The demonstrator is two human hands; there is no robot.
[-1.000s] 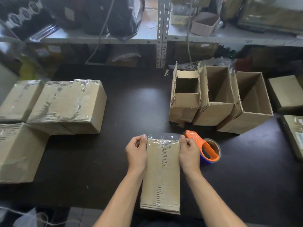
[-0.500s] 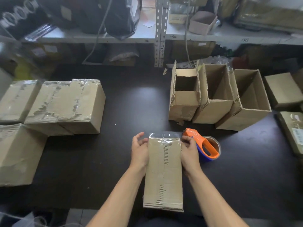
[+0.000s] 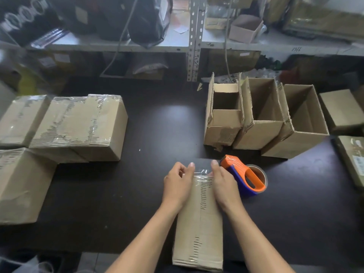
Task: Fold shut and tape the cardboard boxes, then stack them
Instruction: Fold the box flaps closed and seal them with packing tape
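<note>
Three open-topped cardboard boxes [image 3: 264, 115] stand in a row beyond and to the right of the narrow box [image 3: 199, 221] being taped, which lies lengthwise on the dark table [image 3: 157, 134] at its near edge, directly in front of the person. Three sealed boxes [image 3: 78, 127] sit grouped well to the left of the narrow box, and two more closed boxes lie at the far right of it, partly cut off by the frame. One tape dispenser [image 3: 244, 178], orange and blue with its roll showing, rests on the table just beside the narrow box's far right corner. Two hands work at that box's far end, where a strip of clear tape [image 3: 201, 172] overhangs the edge. Left hand [image 3: 178, 184] lies along the box's left side, its fingers curled, with the thumb and fingertips at the tape; its grip looks like a pinch on the strip, though the contact is too small to confirm. Right hand [image 3: 223, 184] lies along the box's right side with straight fingers pressing down the tape's right edge, the grip released rather than clenched. Compared with half a second ago, both hands have drawn closer together over the far end, the fingertips now reaching onto the overhanging tape; the dispenser and the other boxes have not moved.
</note>
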